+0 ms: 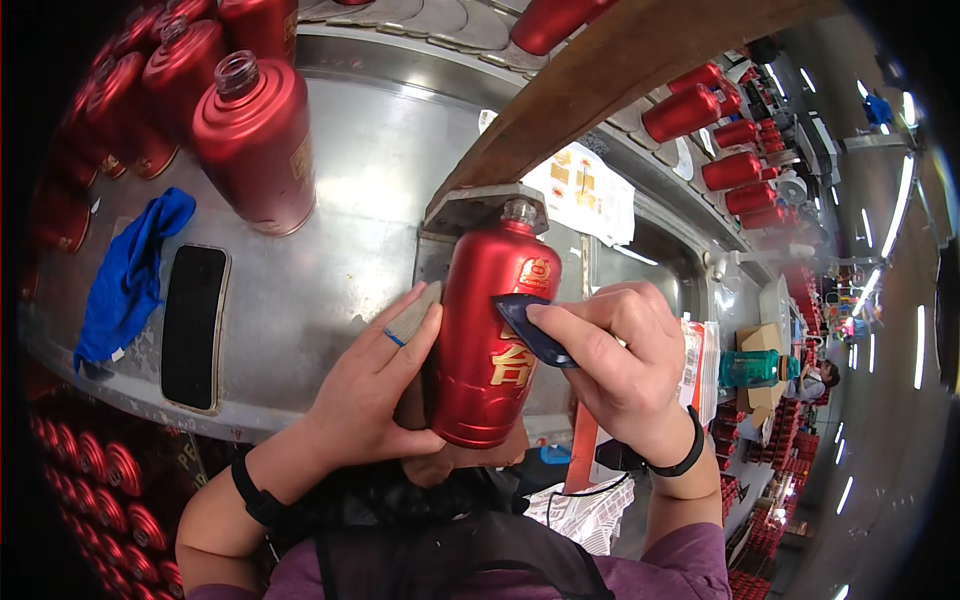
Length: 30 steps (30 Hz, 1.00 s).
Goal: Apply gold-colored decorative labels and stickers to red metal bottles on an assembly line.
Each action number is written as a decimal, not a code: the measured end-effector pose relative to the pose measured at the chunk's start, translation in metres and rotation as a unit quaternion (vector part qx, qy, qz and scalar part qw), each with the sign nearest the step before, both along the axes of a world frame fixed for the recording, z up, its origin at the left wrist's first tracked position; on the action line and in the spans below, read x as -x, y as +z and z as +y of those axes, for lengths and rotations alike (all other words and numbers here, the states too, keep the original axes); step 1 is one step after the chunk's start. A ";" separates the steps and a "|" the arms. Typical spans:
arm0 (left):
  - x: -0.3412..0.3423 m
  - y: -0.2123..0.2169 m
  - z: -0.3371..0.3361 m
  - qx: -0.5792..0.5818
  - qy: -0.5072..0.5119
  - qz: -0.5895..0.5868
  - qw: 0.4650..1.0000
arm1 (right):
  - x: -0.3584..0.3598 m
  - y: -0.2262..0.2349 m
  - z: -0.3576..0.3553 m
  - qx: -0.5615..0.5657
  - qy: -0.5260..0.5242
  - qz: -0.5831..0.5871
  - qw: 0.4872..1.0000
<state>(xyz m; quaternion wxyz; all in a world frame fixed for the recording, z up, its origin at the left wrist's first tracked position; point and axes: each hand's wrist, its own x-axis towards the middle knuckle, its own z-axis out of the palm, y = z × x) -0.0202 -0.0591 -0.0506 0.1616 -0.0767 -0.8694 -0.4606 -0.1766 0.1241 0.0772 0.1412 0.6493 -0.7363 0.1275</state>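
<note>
A red metallic bottle (472, 345) with a clear neck and gold lettering lies tilted in front of me, its neck end against a metal bracket (487, 205). My left hand (375, 365) grips the bottle's left side, with the thumb near its base. A beige finger cot (412, 312) and a thin blue band cover part of one finger. My right hand (625, 360) pinches a thin dark blue scraper (537, 330) with a curved edge. The scraper lies against the gold lettering on the bottle's front and hides part of it.
On the steel table (345, 160) at left are a black phone (195, 328), a blue cloth (135, 280) and a standing red bottle (255, 140) before several others. A wooden beam (590, 85) crosses above. Behind it, a conveyor carries red bottles (682, 113). A green bottle (750, 368) is at right.
</note>
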 end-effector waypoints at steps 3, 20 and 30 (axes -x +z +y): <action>0.000 -0.002 -0.001 -0.001 -0.002 0.000 1.000 | -0.004 -0.004 -0.004 0.034 0.028 -0.118 0.992; 0.002 0.001 0.000 0.018 0.003 -0.005 1.000 | 0.059 -0.011 -0.007 0.094 -0.209 -0.279 0.932; 0.002 0.002 -0.001 0.020 0.010 -0.001 1.000 | 0.033 -0.009 -0.010 0.048 -0.003 -0.099 0.994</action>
